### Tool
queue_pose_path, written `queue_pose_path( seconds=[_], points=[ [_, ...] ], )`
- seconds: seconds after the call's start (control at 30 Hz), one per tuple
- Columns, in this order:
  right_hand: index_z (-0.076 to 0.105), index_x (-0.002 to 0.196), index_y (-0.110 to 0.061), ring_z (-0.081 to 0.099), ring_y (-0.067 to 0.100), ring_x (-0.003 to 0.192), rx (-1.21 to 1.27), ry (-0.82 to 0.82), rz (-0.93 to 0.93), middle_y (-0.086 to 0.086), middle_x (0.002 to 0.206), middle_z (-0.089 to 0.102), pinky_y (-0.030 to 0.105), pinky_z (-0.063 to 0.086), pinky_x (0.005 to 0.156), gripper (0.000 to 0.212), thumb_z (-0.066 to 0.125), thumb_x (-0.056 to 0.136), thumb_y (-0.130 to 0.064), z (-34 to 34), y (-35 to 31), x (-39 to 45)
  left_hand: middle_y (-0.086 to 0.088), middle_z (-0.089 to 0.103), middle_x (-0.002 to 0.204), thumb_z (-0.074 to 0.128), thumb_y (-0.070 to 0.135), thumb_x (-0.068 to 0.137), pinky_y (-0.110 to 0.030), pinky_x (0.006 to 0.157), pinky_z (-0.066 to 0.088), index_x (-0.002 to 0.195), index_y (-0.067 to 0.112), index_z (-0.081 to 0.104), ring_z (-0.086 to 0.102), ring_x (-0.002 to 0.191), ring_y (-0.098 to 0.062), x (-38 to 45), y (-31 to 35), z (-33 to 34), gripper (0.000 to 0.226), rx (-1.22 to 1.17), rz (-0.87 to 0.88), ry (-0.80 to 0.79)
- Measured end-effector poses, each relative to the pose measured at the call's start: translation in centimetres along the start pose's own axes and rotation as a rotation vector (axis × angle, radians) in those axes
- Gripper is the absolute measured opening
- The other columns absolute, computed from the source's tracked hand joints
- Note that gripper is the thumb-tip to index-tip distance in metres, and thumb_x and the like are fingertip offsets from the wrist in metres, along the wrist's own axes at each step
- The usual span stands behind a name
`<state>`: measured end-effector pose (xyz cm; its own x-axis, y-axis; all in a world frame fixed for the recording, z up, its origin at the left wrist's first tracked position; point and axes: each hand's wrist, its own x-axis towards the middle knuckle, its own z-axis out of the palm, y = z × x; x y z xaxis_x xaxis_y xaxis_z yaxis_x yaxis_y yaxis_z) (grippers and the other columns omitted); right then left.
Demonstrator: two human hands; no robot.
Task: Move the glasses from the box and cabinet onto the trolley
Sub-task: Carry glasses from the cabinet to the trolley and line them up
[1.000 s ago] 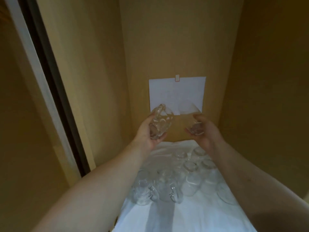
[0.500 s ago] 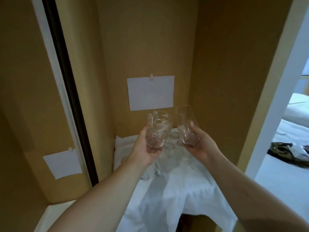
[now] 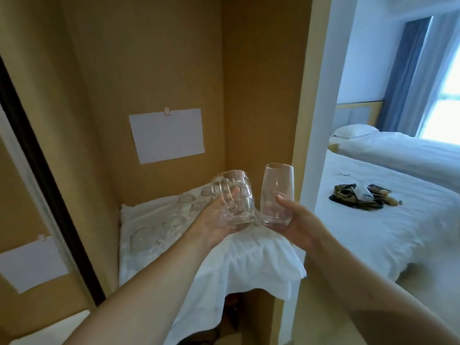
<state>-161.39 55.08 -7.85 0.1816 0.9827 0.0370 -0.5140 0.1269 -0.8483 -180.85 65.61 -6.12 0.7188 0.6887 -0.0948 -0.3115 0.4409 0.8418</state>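
**Head view: a glass in each hand, lifted in front of the cabinet**

The left hand (image 3: 214, 224) cups a dimpled, handled glass mug (image 3: 234, 199) from below — fingers curled round its base and visible through the clear wall. Just beside it, the right hand (image 3: 296, 224) grips a smooth, tall tumbler (image 3: 276, 194), thumb pressed on its near side, its base in the palm. The two glasses stand nearly upright, almost touching at the bottom. Behind and below them, more clear glasses (image 3: 171, 215) lie on a rumpled white cloth (image 3: 249, 265) draped over the cabinet shelf — their count is hard to tell. A blank white sheet (image 3: 166, 135) is clipped to the tan back wall.
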Motion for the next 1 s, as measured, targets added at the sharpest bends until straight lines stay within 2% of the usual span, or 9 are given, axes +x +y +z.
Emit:
queue_pose_path(
  seconds=[0.07,0.27,0.43,0.53,0.63,0.7,0.77,0.93,1.0],
  points=[
    [0.05,0.144,-0.002,0.055,0.036,0.106,-0.011,0.056,-0.018,0.02,0.12,0.052,0.047,0.05,0.091,0.062,0.069,0.087,-0.014,-1.8,-1.5,-1.9,-0.008,0.072,0.104,0.081,0.028,0.073,-0.055,0.097,0.052,0.1,0.016,0.077,0.07,0.092,-0.028,0.8,-1.2,2.8,0.029,0.057,0.038,-0.002],
    [0.053,0.139,-0.008,0.066,0.039,0.111,-0.04,0.238,-0.071,0.028,0.134,0.06,0.05,0.059,0.086,0.064,0.077,0.079,-0.009,-9.4,-6.6,-8.7,-0.01,0.071,0.103,0.08,0.016,0.073,-0.035,0.069,0.058,0.11,0.007,0.07,0.072,0.087,-0.025,3.8,-6.7,12.2,0.039,0.121,0.007,-0.078],
    [0.059,0.131,-0.013,0.069,0.037,0.112,-0.089,0.35,-0.126,0.022,0.124,0.068,0.053,0.057,0.094,0.075,0.092,0.064,-0.022,-17.1,-10.7,-14.7,-0.011,0.067,0.128,0.091,0.017,0.047,-0.049,0.1,0.053,0.094,0.013,0.081,0.062,0.119,-0.035,6.7,-11.7,20.6,0.048,0.217,-0.048,-0.067],
    [0.059,0.131,-0.014,0.071,0.035,0.108,-0.099,0.435,-0.161,0.018,0.117,0.071,0.047,0.06,0.084,0.092,0.1,0.049,-0.028,-20.9,-13.2,-18.4,-0.01,0.069,0.125,0.095,0.034,0.039,-0.056,0.11,0.043,0.109,0.012,0.077,0.061,0.122,-0.036,8.2,-14.8,25.5,0.076,0.26,-0.055,-0.115],
    [0.056,0.136,-0.013,0.07,0.035,0.109,-0.069,0.542,-0.199,0.021,0.124,0.067,0.052,0.057,0.094,0.093,0.094,0.051,-0.023,-24.7,-15.3,-22.1,-0.006,0.077,0.109,0.098,0.04,0.029,-0.046,0.089,0.059,0.124,0.008,0.068,0.073,0.102,-0.03,9.4,-18.0,30.8,0.104,0.304,-0.092,-0.18],
    [0.056,0.136,-0.012,0.071,0.034,0.106,-0.047,0.582,-0.224,0.019,0.121,0.068,0.051,0.057,0.093,0.085,0.092,0.058,-0.019,-27.2,-16.5,-24.5,-0.001,0.079,0.093,0.095,0.036,0.033,-0.032,0.06,0.061,0.121,0.008,0.069,0.077,0.082,-0.021,10.0,-19.9,34.0,0.096,0.301,-0.123,-0.262],
    [0.057,0.135,-0.011,0.072,0.033,0.101,-0.016,0.634,-0.245,0.018,0.116,0.069,0.05,0.059,0.089,0.077,0.088,0.065,-0.014,-29.8,-17.6,-27.0,0.001,0.079,0.089,0.093,0.032,0.035,-0.03,0.053,0.059,0.119,0.008,0.07,0.077,0.079,-0.022,10.7,-22.1,37.0,0.09,0.285,-0.148,-0.315],
    [0.062,0.131,-0.01,0.07,0.03,0.097,0.05,0.713,-0.27,0.018,0.114,0.067,0.046,0.06,0.082,0.09,0.1,0.049,-0.017,-35.3,-19.6,-32.5,-0.011,0.077,0.108,0.097,0.027,0.043,-0.042,0.074,0.061,0.125,0.01,0.067,0.075,0.097,-0.034,12.0,-27.4,43.4,0.089,0.3,-0.241,-0.439],
    [0.076,0.108,-0.017,0.071,0.027,0.093,0.066,0.711,-0.297,0.015,0.107,0.071,0.046,0.06,0.082,0.063,0.099,0.049,-0.018,-37.2,-20.1,-34.3,-0.016,0.074,0.114,0.096,0.026,0.047,-0.049,0.084,0.06,0.126,0.009,0.066,0.072,0.103,-0.038,12.4,-29.2,45.7,0.086,0.325,-0.271,-0.482]
  ],
)
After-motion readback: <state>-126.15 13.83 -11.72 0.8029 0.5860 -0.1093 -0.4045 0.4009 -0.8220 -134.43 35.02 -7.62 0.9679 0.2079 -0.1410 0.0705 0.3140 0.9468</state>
